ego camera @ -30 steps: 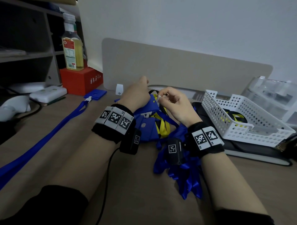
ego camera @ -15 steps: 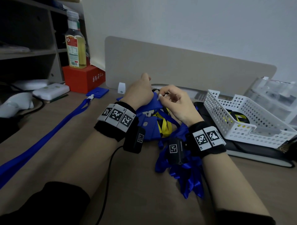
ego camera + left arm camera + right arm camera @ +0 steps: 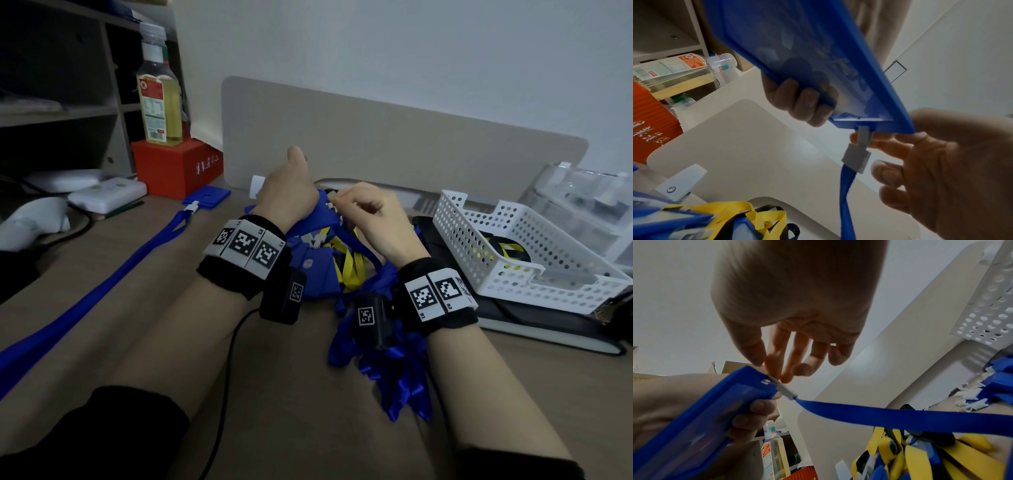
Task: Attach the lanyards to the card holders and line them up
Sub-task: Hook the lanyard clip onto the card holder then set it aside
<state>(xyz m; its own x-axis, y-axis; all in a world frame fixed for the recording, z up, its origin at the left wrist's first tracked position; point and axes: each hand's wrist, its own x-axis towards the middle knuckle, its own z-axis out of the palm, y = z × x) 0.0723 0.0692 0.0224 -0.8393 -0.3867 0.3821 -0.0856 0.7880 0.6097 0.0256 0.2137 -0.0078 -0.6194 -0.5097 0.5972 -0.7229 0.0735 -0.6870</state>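
My left hand grips a blue card holder by its edge, fingers curled under it, thumb raised. It is held above the desk, slot end towards my right hand. The grey clip of a blue lanyard sits in the holder's slot. My right thumb and fingertips pinch the clip's strap right at the slot. The lanyard hangs down from there to the pile. In the head view the holder shows only partly between the hands.
Under the hands lies a pile of blue holders with yellow, black and blue lanyards, and a heap of blue lanyards. A holder with its lanyard attached lies at the left. A white perforated basket stands right, a red box back left.
Both hands have stayed together at the holder's slot. The left thumb has lifted a little, and the right fingertips have kept working at the clip.
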